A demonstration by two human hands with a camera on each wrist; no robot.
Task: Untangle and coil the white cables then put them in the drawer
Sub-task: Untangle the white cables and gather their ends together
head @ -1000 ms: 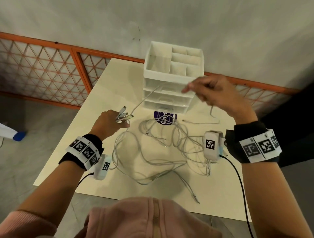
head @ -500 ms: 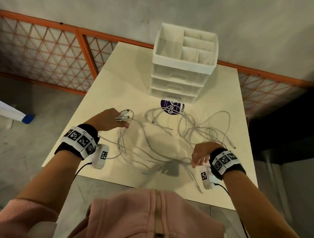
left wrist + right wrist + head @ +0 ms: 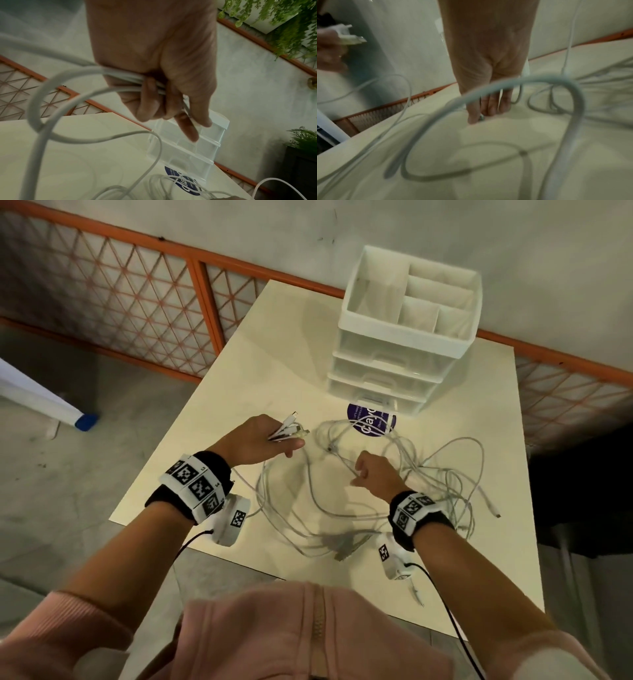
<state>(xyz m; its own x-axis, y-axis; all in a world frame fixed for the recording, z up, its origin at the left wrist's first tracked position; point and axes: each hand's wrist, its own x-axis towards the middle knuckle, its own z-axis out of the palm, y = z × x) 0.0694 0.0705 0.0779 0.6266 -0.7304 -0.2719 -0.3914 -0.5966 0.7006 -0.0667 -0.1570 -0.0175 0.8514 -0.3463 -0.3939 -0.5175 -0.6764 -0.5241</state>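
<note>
Several white cables [image 3: 342,508] lie tangled across the cream table [image 3: 267,364]. My left hand [image 3: 260,440] grips a bundle of cable ends, their plugs [image 3: 291,428] sticking out past the thumb; in the left wrist view the fingers [image 3: 154,102] curl round the cords [image 3: 120,77]. My right hand [image 3: 371,475] sits in the middle of the tangle, fingers curled and pinching a strand [image 3: 344,463]. In the right wrist view its fingers [image 3: 489,105] hang down with thin cords running between them. The white drawer unit [image 3: 404,350] stands at the table's far side, drawers closed.
A round purple sticker [image 3: 371,419] lies in front of the drawer unit, under some cable loops. One cable end [image 3: 493,510] trails near the table's right edge, another plug [image 3: 416,594] hangs near the front edge. An orange lattice fence [image 3: 120,302] runs behind the table.
My right hand has moved from the front right of the table up and left into the middle of the tangle and taken a strand. The left hand stays holding the plug ends.
</note>
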